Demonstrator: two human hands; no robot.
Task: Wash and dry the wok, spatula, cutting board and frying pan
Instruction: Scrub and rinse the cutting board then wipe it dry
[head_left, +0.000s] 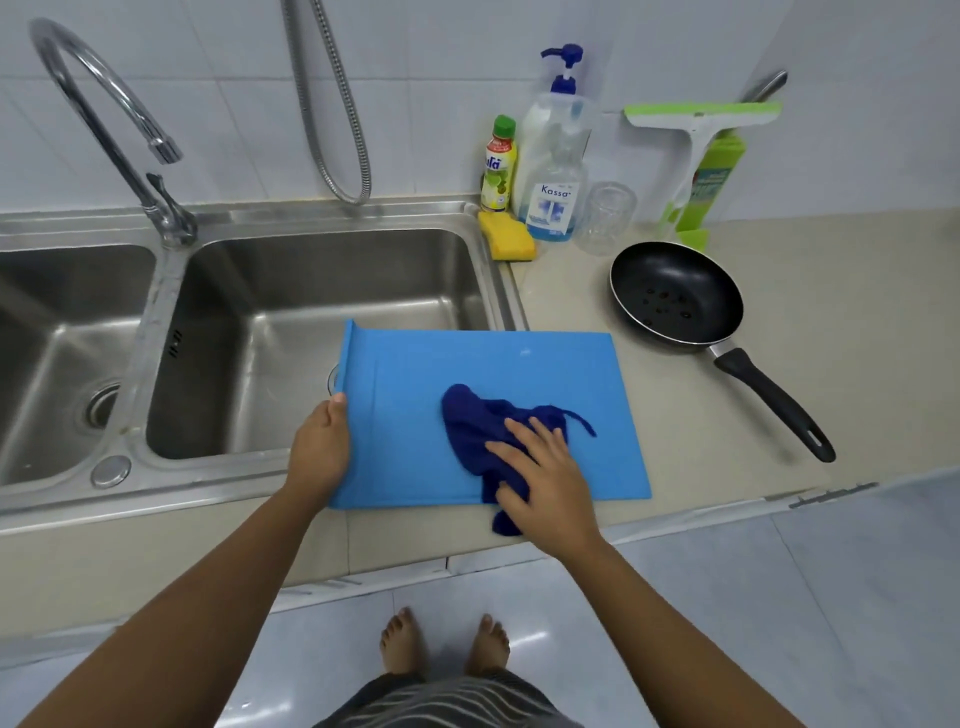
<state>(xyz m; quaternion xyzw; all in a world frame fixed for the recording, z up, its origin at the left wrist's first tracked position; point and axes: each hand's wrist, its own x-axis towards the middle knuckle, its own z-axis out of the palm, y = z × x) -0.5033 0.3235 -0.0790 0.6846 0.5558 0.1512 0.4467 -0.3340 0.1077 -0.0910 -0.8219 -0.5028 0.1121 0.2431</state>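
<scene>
A light blue cutting board (467, 374) lies flat, partly over the right sink basin and partly on the counter. My left hand (319, 447) grips its left edge. My right hand (545, 473) presses flat on a dark blue cloth (472, 421) bunched on the board's near right part, fingers spread over it. A black frying pan (675, 299) sits on the counter to the right, its black handle (774, 402) pointing toward the near right, with dark specks on its bottom. No wok or spatula is in view.
A steel double sink (311, 291) with a curved tap (104, 124) fills the left. Behind the counter stand a yellow sponge (506, 239), a small green-capped bottle (498, 166), a pump bottle (556, 156), a glass jar (608, 218) and a green squeegee (696, 156).
</scene>
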